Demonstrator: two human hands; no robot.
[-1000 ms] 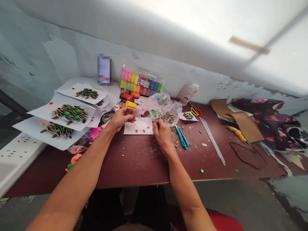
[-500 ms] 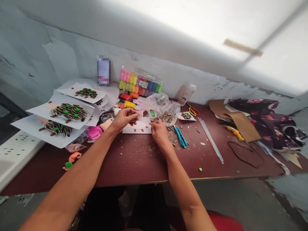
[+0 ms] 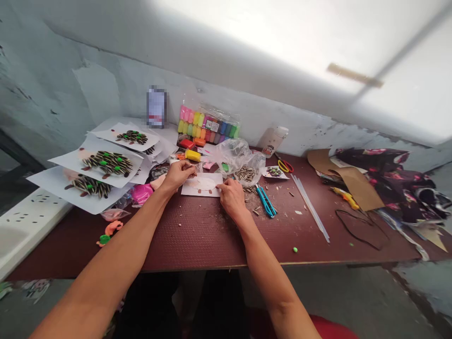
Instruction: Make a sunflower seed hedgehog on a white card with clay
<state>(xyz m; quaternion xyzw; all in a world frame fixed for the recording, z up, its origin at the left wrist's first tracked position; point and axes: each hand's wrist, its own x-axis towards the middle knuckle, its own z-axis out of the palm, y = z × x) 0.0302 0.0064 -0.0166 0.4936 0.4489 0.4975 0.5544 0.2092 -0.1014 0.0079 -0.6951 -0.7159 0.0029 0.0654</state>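
A small white card with an oval outline and brown spots along its lower side lies on the dark red table. My left hand is at the card's upper left corner, fingers pinched together; what they hold, if anything, is too small to make out. At the card's right edge my right hand has its fingers curled, with thumb and index finger on the edge. Just right of it, striped seeds sit in a clear plastic bag, and more are loose beside a teal cutter.
Cards with seed-covered hedgehog shapes are stacked at left, near a white power strip. Behind are coloured clay packs, a phone and a white bottle. Scissors, clear sticks and a yellow glue gun lie at right.
My left hand has moved slightly from over the card toward its upper left corner. My right hand has shifted a little, still at the right edge. The view has shifted slightly.
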